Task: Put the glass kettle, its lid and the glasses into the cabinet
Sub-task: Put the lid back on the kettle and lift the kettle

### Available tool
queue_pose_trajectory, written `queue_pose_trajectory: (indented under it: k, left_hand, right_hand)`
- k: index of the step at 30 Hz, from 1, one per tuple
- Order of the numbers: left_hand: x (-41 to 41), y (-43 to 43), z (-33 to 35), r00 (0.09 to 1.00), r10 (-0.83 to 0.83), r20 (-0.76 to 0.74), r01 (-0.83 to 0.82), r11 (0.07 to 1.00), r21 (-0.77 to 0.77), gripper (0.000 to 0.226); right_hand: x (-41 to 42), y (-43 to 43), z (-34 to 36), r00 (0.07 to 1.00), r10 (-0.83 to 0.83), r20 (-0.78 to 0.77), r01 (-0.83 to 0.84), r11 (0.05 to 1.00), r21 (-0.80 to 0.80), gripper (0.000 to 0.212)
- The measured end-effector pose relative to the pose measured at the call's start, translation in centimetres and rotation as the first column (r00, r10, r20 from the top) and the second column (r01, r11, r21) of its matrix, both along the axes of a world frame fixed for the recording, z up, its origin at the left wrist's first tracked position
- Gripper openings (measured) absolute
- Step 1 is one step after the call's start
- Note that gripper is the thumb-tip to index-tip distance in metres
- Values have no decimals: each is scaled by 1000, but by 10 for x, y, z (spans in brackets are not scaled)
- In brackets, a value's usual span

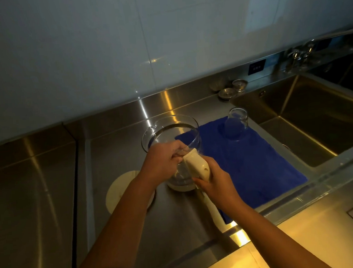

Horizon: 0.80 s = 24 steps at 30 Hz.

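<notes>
The glass kettle (169,132) with a cream handle (197,164) is in the middle of the steel counter, lidless, its rim open upward. My left hand (163,160) grips the kettle's near rim beside the handle. My right hand (215,179) holds the cream handle from the right. The round cream lid (120,187) lies flat on the counter to the left, partly hidden by my left forearm. One clear glass (236,122) stands upside down on the blue cloth (258,165) to the right.
A deep steel sink (309,119) lies right of the cloth, with a faucet (316,46) behind it. Small metal strainer pieces (228,92) sit at the back edge. A white tiled wall rises behind the counter. No cabinet is in view.
</notes>
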<state>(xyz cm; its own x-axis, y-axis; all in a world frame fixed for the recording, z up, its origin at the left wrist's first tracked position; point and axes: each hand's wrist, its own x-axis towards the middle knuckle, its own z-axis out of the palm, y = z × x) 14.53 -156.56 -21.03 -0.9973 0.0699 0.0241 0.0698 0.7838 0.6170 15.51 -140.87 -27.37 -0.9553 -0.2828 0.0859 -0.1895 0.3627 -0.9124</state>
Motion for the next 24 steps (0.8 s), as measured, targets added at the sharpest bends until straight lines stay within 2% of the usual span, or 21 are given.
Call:
queue_pose_trajectory:
  k: [6, 13, 24]
  left_hand:
    - [-13, -20, -3, 997, -72, 2, 72, 991, -109, 24]
    - [-22, -36, -6, 993, -109, -35, 102, 983, -152, 25]
    - [-15, -68, -13, 990, -142, -15, 139, 982, -131, 21]
  right_hand:
    - [2, -24, -8, 997, -69, 37, 71, 996, -48, 58]
    - [3, -45, -15, 990, -124, 63, 129, 989, -77, 57]
    - [18, -77, -20, 993, -86, 83, 92, 993, -71, 52]
